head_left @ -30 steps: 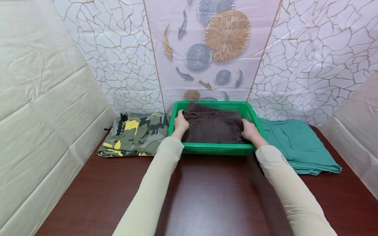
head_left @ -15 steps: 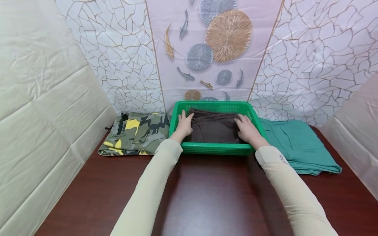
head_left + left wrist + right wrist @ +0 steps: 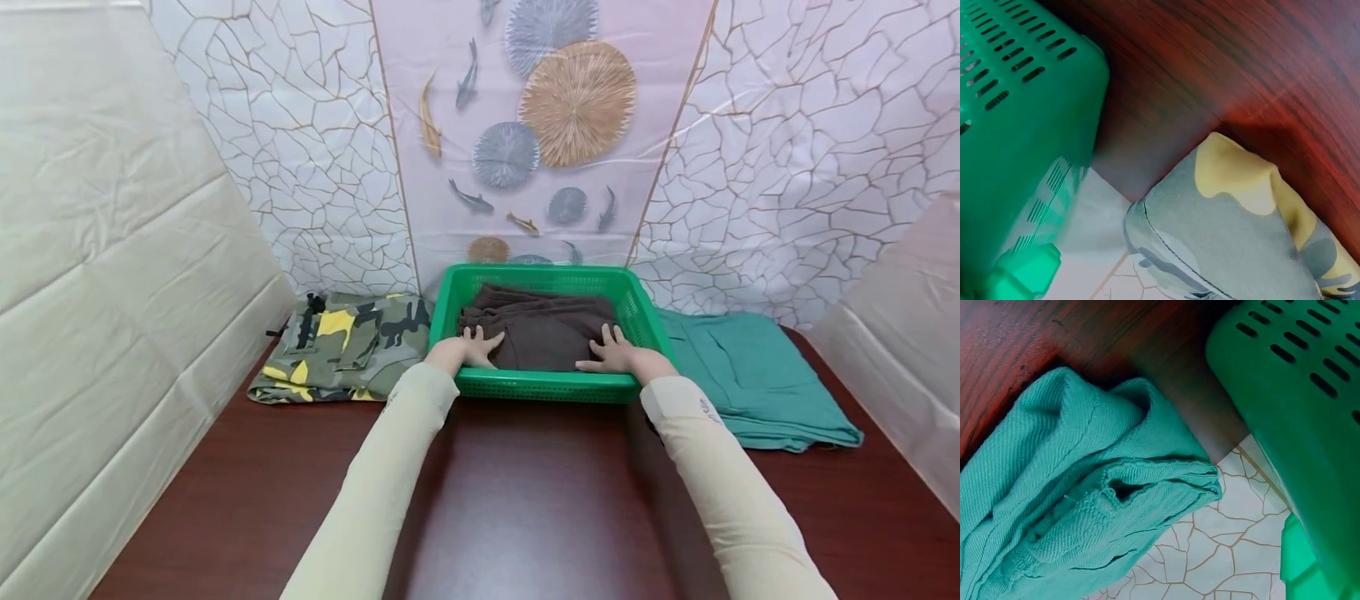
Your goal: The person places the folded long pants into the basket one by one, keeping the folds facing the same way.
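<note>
A folded dark brown garment (image 3: 543,329) lies inside the green plastic basket (image 3: 547,386) in the head view. My left hand (image 3: 468,350), fingers spread, rests on the garment's front left corner, over the basket's rim. At the front right corner, my right hand (image 3: 618,353) lies the same way with its fingers spread on the cloth. Neither hand shows in the wrist views. The basket's slotted side (image 3: 1029,125) fills the left of the left wrist view, and its other side (image 3: 1297,394) appears in the right wrist view.
Left of the basket lies a folded camouflage garment (image 3: 352,346) with yellow patches. A folded teal garment (image 3: 750,375) lies to the right. All stand on a dark red-brown wooden table (image 3: 547,492), with a patterned backdrop (image 3: 322,158) close behind.
Both hands have let go of the brown garment's sides and moved toward the basket's front, fingers spreading. The garment now lies lower and flatter in the basket.
</note>
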Demonstrator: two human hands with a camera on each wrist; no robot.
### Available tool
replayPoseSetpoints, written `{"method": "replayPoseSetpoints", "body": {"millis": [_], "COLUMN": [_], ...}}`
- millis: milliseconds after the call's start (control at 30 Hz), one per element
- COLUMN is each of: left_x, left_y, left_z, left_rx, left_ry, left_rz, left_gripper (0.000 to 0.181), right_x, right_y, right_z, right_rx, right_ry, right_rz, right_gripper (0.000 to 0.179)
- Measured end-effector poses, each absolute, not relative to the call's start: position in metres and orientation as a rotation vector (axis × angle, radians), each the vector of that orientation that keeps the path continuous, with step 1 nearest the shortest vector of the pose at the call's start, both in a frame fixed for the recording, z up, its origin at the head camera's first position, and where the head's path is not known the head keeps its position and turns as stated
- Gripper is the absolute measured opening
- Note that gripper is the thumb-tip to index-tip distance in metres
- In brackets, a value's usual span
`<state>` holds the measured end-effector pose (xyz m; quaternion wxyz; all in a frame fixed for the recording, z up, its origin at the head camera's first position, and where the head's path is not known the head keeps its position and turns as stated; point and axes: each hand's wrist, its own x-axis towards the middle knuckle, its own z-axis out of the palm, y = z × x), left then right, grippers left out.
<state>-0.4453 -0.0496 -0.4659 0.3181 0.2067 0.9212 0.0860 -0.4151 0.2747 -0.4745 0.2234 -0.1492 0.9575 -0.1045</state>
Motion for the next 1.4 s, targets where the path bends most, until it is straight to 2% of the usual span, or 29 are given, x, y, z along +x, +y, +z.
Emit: {"method": "replayPoseSetpoints", "body": {"millis": [133,267,433,667,767,900,1000,1067,1167,1267,1300,1400], "left_x": [-0.483,-0.504,-0.504,-0.501,-0.526,-0.587,-0.604,-0.582,-0.49,-0.391,-0.369,-0.352], "left_y": [-0.055,-0.055,-0.057,-0.05,-0.048,-0.049,-0.05,-0.049,-0.041,-0.04,-0.04,-0.049], "left_z": [-0.505,-0.528,-0.533,-0.521,-0.541,-0.606,-0.626,-0.603,-0.502,-0.399,-0.375,-0.357], "left_rx": [0.582,0.591,0.586,0.578,0.582,0.596,0.62,0.657,0.634,0.648,0.662,0.78], "left_ry": [2.413,2.404,2.392,2.39,2.398,2.43,2.438,2.445,2.494,2.547,2.573,2.64], "left_rz": [0.229,0.208,0.226,0.13,0.143,0.16,0.196,0.226,0.248,0.357,0.37,0.426], "left_gripper": [0.095,0.095,0.087,0.094,0.094,0.097,0.099,0.1,0.098,0.083,0.079,0.07], "right_x": [-0.474,-0.497,-0.486,-0.459,-0.459,-0.474,-0.463,-0.435,-0.384,-0.354,-0.349,-0.343], "right_y": [0.305,0.317,0.314,0.299,0.299,0.311,0.306,0.29,0.261,0.25,0.249,0.249], "right_z": [-0.541,-0.563,-0.554,-0.52,-0.513,-0.53,-0.517,-0.483,-0.419,-0.382,-0.374,-0.361], "right_rx": [-0.425,-0.436,-0.44,-0.419,-0.411,-0.443,-0.436,-0.411,-0.373,-0.433,-0.446,-0.475], "right_ry": [2.662,2.602,2.552,2.558,2.568,2.588,2.583,2.584,2.606,2.702,2.738,2.887], "right_rz": [-0.174,-0.165,-0.223,-0.277,-0.242,-0.265,-0.324,-0.347,-0.42,-0.483,-0.487,-0.419], "right_gripper": [0.109,0.106,0.101,0.097,0.094,0.097,0.093,0.09,0.08,0.07,0.066,0.054]}}
